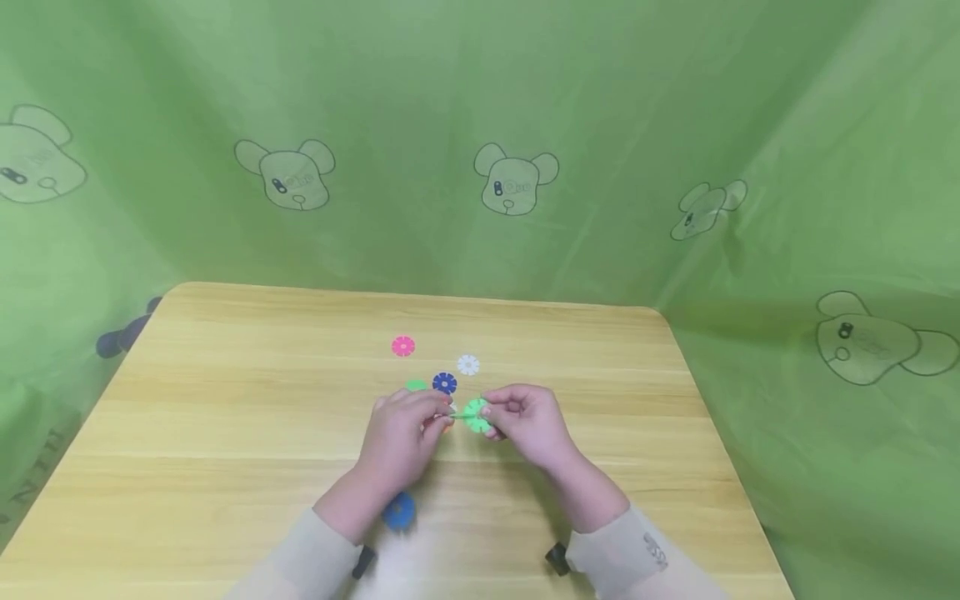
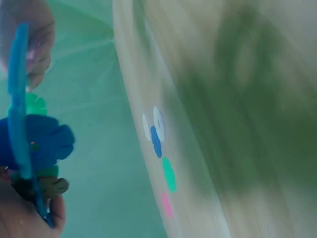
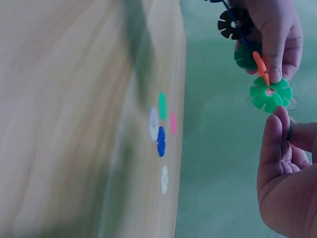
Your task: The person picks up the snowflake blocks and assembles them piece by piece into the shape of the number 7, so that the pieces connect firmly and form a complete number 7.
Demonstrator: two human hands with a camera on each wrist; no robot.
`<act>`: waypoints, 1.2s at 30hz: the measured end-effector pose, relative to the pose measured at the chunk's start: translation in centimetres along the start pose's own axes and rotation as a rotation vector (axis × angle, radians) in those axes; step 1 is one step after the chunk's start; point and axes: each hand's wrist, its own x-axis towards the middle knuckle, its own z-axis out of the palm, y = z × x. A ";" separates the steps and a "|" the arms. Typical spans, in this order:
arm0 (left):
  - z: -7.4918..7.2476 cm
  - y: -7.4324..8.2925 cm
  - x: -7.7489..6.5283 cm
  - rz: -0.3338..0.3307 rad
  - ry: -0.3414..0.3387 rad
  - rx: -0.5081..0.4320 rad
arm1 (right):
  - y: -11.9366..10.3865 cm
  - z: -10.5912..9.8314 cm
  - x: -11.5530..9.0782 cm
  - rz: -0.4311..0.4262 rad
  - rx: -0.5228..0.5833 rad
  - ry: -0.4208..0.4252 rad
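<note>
On wooden table [image 1: 225, 433], loose plastic discs [image 1: 445, 382], green bear-print cloth [image 1: 600, 125] behind

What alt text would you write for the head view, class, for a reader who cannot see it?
Two hands, left and right, meet over a wooden table, holding a light green disc between them. Pink, white and blue discs lie beyond; green cloth hangs behind.

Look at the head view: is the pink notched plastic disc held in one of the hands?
No, the pink notched plastic disc lies alone on the wooden table, beyond both hands.
</note>
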 end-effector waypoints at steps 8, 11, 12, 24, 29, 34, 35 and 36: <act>-0.1 0.1 0.5 -0.048 -0.117 0.002 | 0.4 0.6 -0.2 0.016 0.025 0.007; -0.3 0.0 0.6 -0.042 -0.122 0.016 | 0.4 0.7 -0.2 0.009 0.031 0.004; -0.4 0.0 0.6 -0.039 -0.123 0.017 | 0.4 0.7 -0.2 0.007 0.031 -0.001; -0.9 -0.4 0.5 -0.040 -0.125 0.018 | 0.7 -1.6 2.4 -0.077 -0.076 0.102; -0.9 -0.4 0.4 -0.052 -0.125 0.019 | 0.7 -2.4 4.1 -0.128 -0.194 0.164; -0.8 -0.5 0.2 -0.057 -0.125 0.011 | 1.2 -2.5 5.8 -0.126 -0.339 0.203; -0.9 -0.5 0.2 -0.059 -0.126 0.010 | 1.3 -2.4 6.2 -0.122 -0.363 0.205; -0.8 -0.5 0.2 -0.058 -0.124 0.012 | 1.5 -2.4 6.5 -0.117 -0.388 0.206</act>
